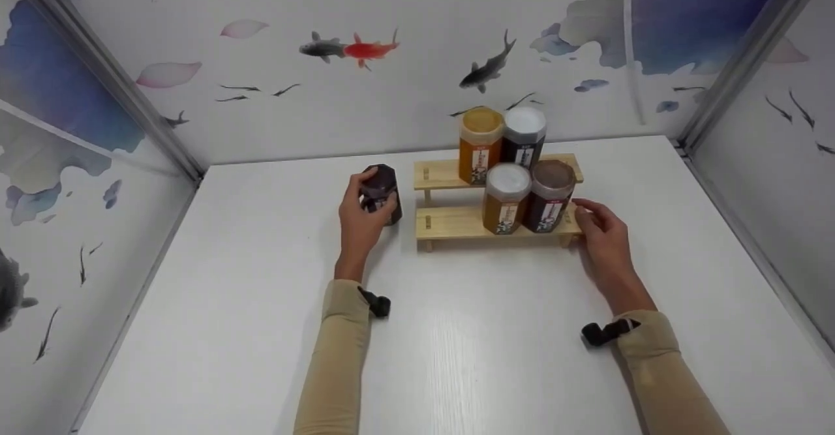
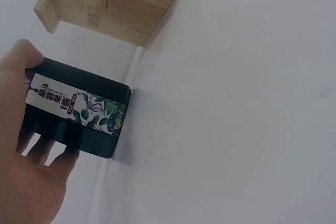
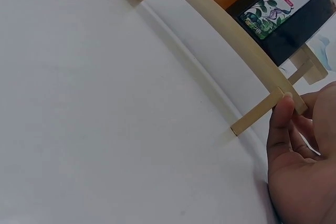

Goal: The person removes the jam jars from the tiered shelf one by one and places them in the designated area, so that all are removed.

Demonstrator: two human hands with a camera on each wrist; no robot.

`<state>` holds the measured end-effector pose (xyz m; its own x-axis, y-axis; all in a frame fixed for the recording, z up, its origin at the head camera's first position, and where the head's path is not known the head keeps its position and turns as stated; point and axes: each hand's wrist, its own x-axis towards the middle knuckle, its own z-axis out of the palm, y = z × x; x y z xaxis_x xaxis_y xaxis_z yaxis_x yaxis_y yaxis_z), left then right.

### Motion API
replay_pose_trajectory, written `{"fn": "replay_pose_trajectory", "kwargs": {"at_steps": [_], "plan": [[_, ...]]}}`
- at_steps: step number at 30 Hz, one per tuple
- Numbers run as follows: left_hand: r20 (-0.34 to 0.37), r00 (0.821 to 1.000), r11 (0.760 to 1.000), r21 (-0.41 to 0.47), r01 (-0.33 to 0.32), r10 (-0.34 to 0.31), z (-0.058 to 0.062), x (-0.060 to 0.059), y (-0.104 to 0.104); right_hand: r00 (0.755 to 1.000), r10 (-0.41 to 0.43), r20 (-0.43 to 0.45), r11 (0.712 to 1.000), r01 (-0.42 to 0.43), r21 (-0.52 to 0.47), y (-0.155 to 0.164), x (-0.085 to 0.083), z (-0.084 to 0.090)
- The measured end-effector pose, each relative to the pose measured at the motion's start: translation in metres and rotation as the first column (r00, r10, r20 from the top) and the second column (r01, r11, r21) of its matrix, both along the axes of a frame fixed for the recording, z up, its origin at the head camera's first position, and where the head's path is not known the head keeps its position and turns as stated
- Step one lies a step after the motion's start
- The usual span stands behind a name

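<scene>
My left hand (image 1: 362, 223) grips a dark jar (image 1: 385, 179) from above, thumb on one side and fingers on the other, left of a two-tier wooden rack (image 1: 450, 224). In the left wrist view the jar's white label with leaf pictures (image 2: 73, 103) faces the camera. With thumb and fingers, my right hand (image 1: 607, 242) pinches the right end of the rack's lower shelf, as the right wrist view of the shelf edge (image 3: 236, 40) also shows. On that shelf stand an amber jar (image 1: 506, 197) and a dark red jar (image 1: 549, 200), side by side.
The upper shelf bears an amber jar (image 1: 481, 151) with a yellowish lid and a black jar (image 1: 524, 135) with a white lid. Behind the white table (image 1: 456, 330) rises a wall panel (image 1: 417, 96) painted with fish; side panels stand left and right.
</scene>
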<state>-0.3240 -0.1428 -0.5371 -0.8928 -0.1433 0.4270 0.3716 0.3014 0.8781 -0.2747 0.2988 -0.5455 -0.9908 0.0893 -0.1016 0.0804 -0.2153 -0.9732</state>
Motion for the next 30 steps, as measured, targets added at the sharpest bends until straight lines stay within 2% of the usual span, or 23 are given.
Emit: {"fn": "replay_pose_trajectory", "kwargs": {"at_steps": [8, 14, 17, 20, 23, 25, 27, 30], "plan": [[0.057, 0.998, 1.000, -0.024, 0.017, -0.016, 0.009, 0.001, 0.006, 1.000, -0.003, 0.024, 1.000, 0.002, 0.030, 0.004, 0.001, 0.002], [0.072, 0.997, 0.996, -0.084, 0.026, -0.020, 0.014, -0.002, 0.011, 0.999, 0.000, 0.035, 0.999, -0.001, 0.032, 0.005, 0.000, 0.001], [0.068, 0.998, 0.991, -0.136, -0.002, 0.011, 0.018, -0.001, 0.015, 0.999, 0.008, 0.036, 1.000, -0.009, 0.027, 0.004, 0.000, 0.000], [0.059, 0.993, 0.976, -0.199, -0.087, 0.101, 0.026, 0.004, 0.025, 0.999, 0.003, 0.034, 1.000, -0.004, 0.023, 0.003, 0.000, 0.000], [0.016, 0.976, 0.946, -0.249, -0.208, 0.218, 0.037, 0.012, 0.040, 1.000, -0.005, 0.016, 1.000, 0.005, 0.019, 0.001, 0.000, -0.001], [-0.041, 0.963, 0.926, -0.268, -0.266, 0.265, 0.046, 0.018, 0.053, 1.000, -0.015, 0.005, 1.000, 0.015, 0.023, 0.000, 0.000, -0.002], [-0.112, 0.958, 0.918, -0.275, -0.286, 0.265, 0.055, 0.024, 0.068, 1.000, -0.020, -0.002, 1.000, 0.020, 0.023, -0.001, -0.001, -0.002], [-0.196, 0.963, 0.933, -0.272, -0.235, 0.185, 0.067, 0.034, 0.093, 1.000, -0.024, 0.004, 0.999, 0.024, 0.029, 0.000, -0.001, -0.002]]}}
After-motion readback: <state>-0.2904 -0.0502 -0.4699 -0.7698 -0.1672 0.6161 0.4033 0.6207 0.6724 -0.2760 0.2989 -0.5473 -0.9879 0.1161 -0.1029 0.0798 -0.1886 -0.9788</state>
